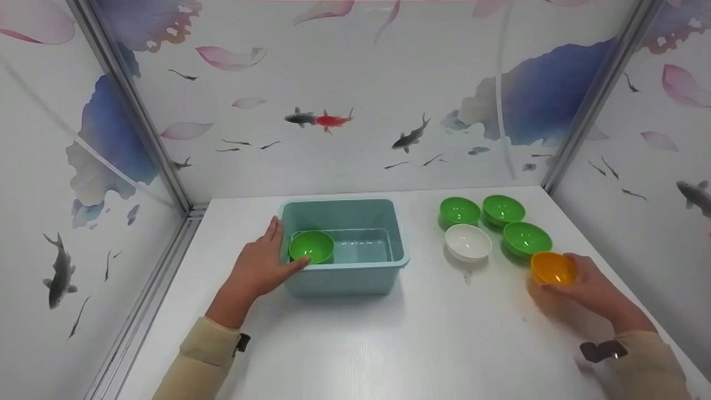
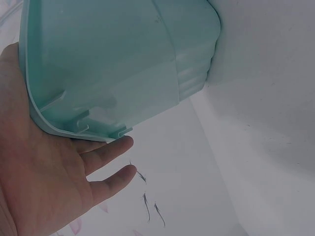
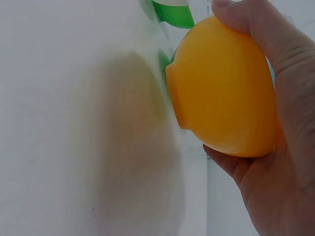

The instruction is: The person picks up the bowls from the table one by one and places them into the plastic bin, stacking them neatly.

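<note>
—Fish-print wall [image 1: 355, 78] at back, white bench [image 1: 355, 339] in front. Where's the orange bowl [image 1: 555, 270]?

—In the R hand [image 1: 597, 286], R side of bench, just beside the nearest of three green bowls [image 1: 527, 239]; can't tell if they touch. Base looks clear of the bench per R wrist cam.

—And the grip?

—R: closed round the bowl, thumb one side, fingers the other. L hand [image 1: 261, 271]: fingers nearly straight, along the L side of the tub [image 1: 341, 281], thumb over its near rim; prob. just steadying it, no bowl held.

—Anything in the tub?

—One more green bowl [image 1: 312, 244], upright, L end. White bowl [image 1: 468, 243]'s outside w/ the other greens.

—So which step?

—Looks like pick-up, early in a bowl transfer: one in, five out. Next move prob. calls for a bit more lift to clear the white one, then a level carry L to the tub's R part.
</note>
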A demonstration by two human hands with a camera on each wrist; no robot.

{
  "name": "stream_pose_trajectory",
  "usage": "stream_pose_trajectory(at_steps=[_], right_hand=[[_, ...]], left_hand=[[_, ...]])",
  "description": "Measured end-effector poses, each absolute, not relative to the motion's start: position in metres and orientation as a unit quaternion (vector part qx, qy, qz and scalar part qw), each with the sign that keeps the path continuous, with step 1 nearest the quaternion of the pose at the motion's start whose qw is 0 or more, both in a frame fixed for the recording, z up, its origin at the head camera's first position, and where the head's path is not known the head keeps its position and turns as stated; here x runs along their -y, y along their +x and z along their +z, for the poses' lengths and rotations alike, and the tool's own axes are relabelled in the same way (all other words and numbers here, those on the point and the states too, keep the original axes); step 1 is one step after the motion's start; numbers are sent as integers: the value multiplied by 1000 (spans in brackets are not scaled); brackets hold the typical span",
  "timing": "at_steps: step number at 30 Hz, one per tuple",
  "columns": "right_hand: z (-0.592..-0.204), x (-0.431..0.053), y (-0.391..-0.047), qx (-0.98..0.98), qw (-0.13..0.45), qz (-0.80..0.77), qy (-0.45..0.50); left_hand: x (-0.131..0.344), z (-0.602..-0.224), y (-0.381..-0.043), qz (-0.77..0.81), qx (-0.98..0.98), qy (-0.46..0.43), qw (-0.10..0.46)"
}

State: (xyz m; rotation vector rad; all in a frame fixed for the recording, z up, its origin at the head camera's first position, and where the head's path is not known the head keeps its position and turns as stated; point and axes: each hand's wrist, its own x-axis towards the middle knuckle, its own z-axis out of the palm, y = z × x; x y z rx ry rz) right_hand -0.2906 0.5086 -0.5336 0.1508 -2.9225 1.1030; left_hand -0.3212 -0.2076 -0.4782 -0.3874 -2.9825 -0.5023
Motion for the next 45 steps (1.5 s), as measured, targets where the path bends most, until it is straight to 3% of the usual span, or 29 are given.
stream_pose_trajectory(at_steps=[8,16,23,45], right_hand=[[-516,-499,-285,935,-5,353,32],[-502,-481,-288,932,59,355,40],[-495,-468,-295,927,80,363,52],[-464,-415,-322,927,30,364,81]], left_hand=[[208,-478,-321,-163,977,-128,47],[208,-476,-321,-161,978,-123,46],[207,-476,-322,-171,977,-120,40],[207,-478,-321,-168,977,-122,43]])
